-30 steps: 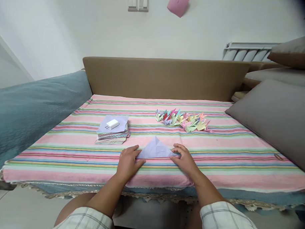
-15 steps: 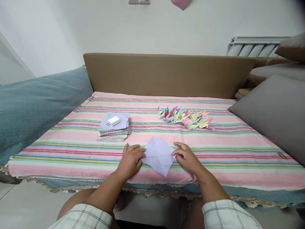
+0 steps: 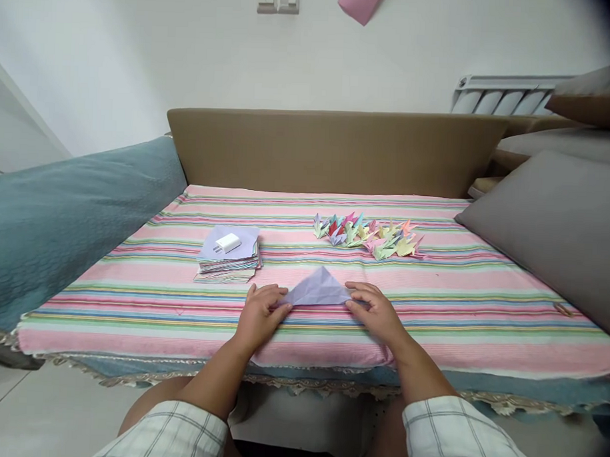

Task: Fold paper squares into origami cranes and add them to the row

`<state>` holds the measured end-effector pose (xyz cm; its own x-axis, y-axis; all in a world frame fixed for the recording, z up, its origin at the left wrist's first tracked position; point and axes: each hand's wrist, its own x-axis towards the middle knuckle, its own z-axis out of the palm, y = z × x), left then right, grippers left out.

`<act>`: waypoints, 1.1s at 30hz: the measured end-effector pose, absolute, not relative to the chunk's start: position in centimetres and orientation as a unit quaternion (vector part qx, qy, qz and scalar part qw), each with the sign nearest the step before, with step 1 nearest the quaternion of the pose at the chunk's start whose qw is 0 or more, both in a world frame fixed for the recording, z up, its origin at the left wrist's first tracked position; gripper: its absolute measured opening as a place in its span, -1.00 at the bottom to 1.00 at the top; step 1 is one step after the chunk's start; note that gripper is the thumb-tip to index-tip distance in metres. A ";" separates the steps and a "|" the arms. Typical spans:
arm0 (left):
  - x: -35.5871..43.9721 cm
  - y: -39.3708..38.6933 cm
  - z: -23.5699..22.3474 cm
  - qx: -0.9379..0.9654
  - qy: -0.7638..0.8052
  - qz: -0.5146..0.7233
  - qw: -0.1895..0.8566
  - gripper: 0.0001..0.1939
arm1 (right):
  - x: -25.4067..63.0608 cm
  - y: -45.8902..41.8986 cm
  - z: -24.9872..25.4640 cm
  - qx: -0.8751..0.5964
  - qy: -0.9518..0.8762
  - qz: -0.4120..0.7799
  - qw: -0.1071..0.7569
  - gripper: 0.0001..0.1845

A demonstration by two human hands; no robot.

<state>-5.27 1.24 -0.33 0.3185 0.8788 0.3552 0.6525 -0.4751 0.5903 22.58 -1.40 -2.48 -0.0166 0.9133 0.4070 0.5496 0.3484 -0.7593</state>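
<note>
A lavender sheet of origami paper (image 3: 317,289) is doubled over into a triangle, its peak pointing away from me and its folded edge towards me. My left hand (image 3: 262,315) pinches the left corner between thumb and fingers. At the opposite corner my right hand (image 3: 375,313) is closed in the same way, thumb below and fingers above. Beyond the paper, to the right, lies a cluster of folded paper cranes (image 3: 369,236) in several colours.
On the left stands a stack of paper squares (image 3: 228,266) with a white plug adapter (image 3: 228,243) on top. All rests on a striped cloth (image 3: 147,303) over a sofa seat. A grey cushion (image 3: 550,217) leans at the right, a blue-covered armrest (image 3: 75,214) at the left.
The paper was spread as a creased diamond and is now folded into a triangle, its near corner taken up to the far side. Both hands have stayed at the side corners.
</note>
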 end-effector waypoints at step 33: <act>-2.4 1.6 0.3 0.762 0.582 0.249 0.142 -0.75 | 15.8 -1.9 -2.6 -0.572 -0.777 0.014 0.261 -0.68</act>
<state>-2.39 1.58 0.26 0.1999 0.9561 0.2142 0.8152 -0.2836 0.5050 15.77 -1.93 -2.65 -0.2092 0.8970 0.3894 0.8819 0.3451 -0.3213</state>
